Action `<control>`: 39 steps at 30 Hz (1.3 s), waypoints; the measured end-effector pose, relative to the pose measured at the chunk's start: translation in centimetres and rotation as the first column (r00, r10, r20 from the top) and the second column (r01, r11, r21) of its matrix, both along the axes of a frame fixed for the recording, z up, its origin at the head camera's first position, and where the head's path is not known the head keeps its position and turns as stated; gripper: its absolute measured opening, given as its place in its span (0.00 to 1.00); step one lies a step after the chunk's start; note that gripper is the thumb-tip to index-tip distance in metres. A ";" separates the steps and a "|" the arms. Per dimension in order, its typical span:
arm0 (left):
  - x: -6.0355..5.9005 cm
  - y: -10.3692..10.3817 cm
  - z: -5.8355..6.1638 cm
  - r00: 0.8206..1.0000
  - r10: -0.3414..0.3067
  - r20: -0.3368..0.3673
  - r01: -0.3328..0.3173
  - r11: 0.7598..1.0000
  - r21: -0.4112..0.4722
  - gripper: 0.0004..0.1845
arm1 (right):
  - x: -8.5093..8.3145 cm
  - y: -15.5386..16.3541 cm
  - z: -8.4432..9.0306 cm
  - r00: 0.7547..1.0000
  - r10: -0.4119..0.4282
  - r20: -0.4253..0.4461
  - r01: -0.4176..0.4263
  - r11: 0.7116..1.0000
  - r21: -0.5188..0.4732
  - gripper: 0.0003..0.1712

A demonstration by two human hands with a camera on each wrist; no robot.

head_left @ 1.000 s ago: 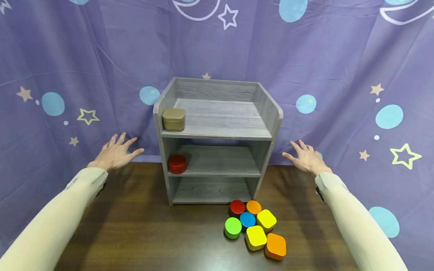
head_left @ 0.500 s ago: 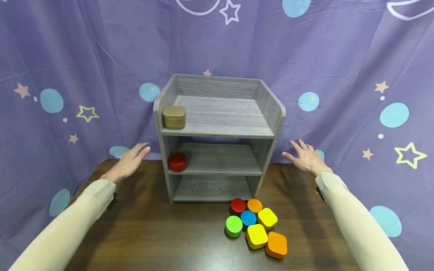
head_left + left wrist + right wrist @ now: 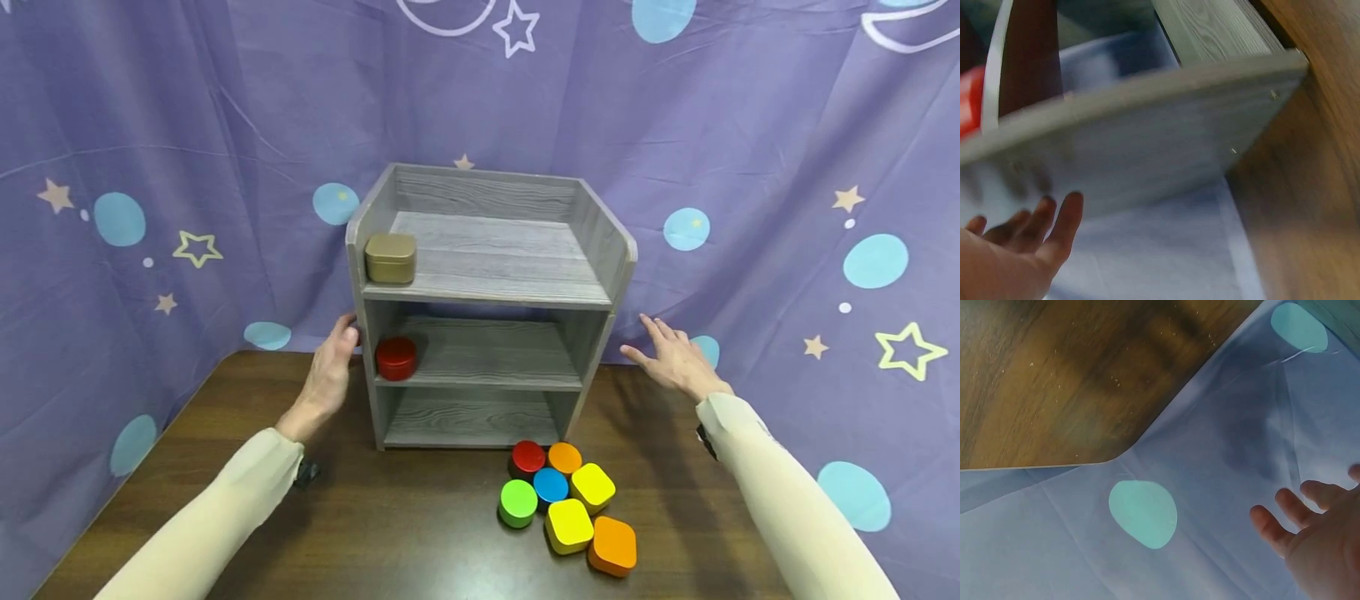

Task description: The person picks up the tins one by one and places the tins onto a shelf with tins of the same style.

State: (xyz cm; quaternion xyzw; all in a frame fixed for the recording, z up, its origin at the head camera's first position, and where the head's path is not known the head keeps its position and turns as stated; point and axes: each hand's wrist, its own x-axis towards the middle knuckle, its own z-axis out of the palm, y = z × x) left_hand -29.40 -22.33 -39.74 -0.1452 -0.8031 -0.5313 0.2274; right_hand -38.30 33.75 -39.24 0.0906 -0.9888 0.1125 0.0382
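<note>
Step in hand, as judged: a reach by the left hand to the outer left side of the grey shelf unit, which stands upright on the tabletop. The left fingers are extended, slightly parted and grip nothing; contact with the panel cannot be confirmed. The right hand, fingers spread and holding nothing, is apart from the unit's right side. A gold tin and a red tin sit at the left of the top and middle shelves. Any push calls for a flat, steady palm.
</note>
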 end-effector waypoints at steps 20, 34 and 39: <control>-0.9 2.8 2.4 0.962 0.272 -0.007 -0.271 0.955 -0.125 0.27 | 3.9 -1.1 -2.8 0.994 0.107 -0.008 -0.107 0.991 -0.085 0.56; -0.8 2.8 1.9 0.956 0.293 -0.004 -0.291 0.949 -0.125 0.24 | 8.8 -2.7 -6.0 0.979 0.177 0.105 -0.155 0.969 -0.195 0.53; -0.8 2.7 2.0 0.962 0.274 -0.001 -0.272 0.955 -0.120 0.23 | 9.9 -2.8 -7.0 0.965 0.252 0.067 -0.227 0.940 -0.255 0.50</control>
